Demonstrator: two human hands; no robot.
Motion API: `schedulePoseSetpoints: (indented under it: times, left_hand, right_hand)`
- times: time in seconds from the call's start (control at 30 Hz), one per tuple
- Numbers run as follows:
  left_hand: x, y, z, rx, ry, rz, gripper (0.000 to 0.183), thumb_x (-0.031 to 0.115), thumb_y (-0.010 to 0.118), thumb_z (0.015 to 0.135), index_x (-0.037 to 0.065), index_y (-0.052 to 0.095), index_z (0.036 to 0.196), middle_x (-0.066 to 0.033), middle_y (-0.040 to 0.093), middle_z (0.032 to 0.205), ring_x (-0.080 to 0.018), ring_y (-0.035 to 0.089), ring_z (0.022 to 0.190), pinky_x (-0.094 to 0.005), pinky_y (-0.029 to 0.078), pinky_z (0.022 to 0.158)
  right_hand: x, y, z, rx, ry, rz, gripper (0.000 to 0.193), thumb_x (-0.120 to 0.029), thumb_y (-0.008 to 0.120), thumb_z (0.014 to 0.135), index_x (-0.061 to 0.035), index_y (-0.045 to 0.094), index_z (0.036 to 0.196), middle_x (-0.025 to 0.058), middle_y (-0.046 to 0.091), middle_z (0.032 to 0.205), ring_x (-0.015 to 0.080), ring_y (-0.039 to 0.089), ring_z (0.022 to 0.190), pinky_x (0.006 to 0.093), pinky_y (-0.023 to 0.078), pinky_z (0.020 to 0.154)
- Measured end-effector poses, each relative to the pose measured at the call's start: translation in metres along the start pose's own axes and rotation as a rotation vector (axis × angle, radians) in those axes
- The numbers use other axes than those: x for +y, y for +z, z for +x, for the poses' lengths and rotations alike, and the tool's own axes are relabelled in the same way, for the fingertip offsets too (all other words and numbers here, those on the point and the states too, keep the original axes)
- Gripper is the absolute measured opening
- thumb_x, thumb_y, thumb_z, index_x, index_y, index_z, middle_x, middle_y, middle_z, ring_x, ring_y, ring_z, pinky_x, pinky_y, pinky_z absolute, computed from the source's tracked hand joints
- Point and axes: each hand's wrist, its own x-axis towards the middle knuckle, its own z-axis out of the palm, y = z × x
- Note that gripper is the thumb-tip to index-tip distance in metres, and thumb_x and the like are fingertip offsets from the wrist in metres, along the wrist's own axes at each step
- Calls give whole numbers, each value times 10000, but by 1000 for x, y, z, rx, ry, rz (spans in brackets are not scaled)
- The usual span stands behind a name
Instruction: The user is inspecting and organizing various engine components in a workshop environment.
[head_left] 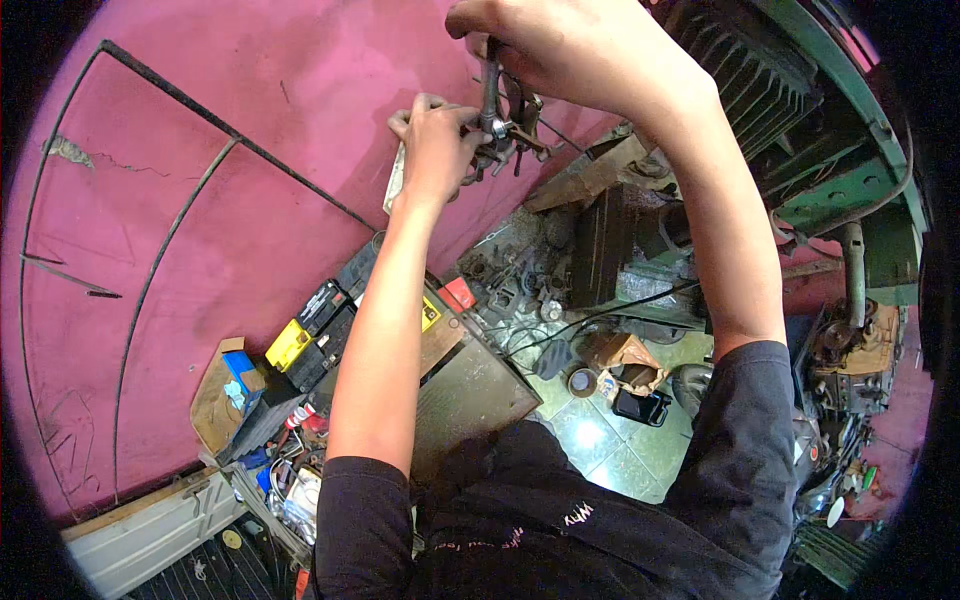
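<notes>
Both my arms reach up toward the pink wall. My right hand (545, 45) is closed around the upper end of a dark-handled wrench (490, 88), which points downward and ends in a shiny round head. Beside that head, my left hand (438, 145) has its thumb and forefinger closed in at the wrench's lower end, its other fingers bent. Just behind and below hangs a cluster of dark metal tools (520, 145), partly hidden by my hands. A pale flat piece (394, 182) shows behind my left wrist.
A curved metal frame (178, 225) leans on the wall at left. Below are black-and-yellow batteries (290, 345), a cardboard box (215, 405) and a worn cabinet top (475, 395). Greasy metal parts (515, 285) litter the floor near a black tray (641, 407). Green machinery (850, 195) stands at right.
</notes>
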Motion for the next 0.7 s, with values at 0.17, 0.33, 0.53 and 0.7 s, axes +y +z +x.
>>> schedulePoseSetpoints:
  times: [0.17, 0.33, 0.53, 0.7]
  left_hand:
    - [-3, -1, -1, -12, -40, -58, 267, 168, 837, 804, 148, 850, 1070, -63, 795, 1043, -268, 584, 1174, -473, 289, 1060]
    - [-2, -2, -4, 64, 8, -111, 249, 168, 835, 812, 155, 848, 1060, -38, 800, 1018, -261, 586, 1155, -473, 297, 1040]
    - [-7, 4, -7, 71, -21, -122, 258, 192, 854, 797, 140, 839, 1049, -38, 793, 986, -267, 599, 1134, -485, 322, 1019]
    - [-9, 12, -7, 94, -53, -147, 234, 192, 871, 772, 118, 827, 990, -38, 783, 1004, -288, 603, 1144, -501, 329, 1013]
  right_hand:
    - [-3, 2, 6, 7, -19, 18, 176, -152, 745, 776, -23, 792, 885, 118, 716, 897, 299, 604, 1095, 470, 421, 1117]
    - [-18, 5, 2, -36, -70, -263, 165, -165, 750, 761, -24, 789, 837, 111, 724, 864, 298, 612, 1083, 469, 427, 1109]
    - [-12, 64, -1, -59, -81, -49, 142, -182, 746, 723, -45, 771, 750, 96, 737, 842, 287, 619, 1059, 469, 435, 1097]
    - [-19, 106, -15, -94, -87, 4, 182, -152, 770, 705, -82, 779, 874, 65, 729, 943, 276, 602, 1135, 461, 428, 1115]
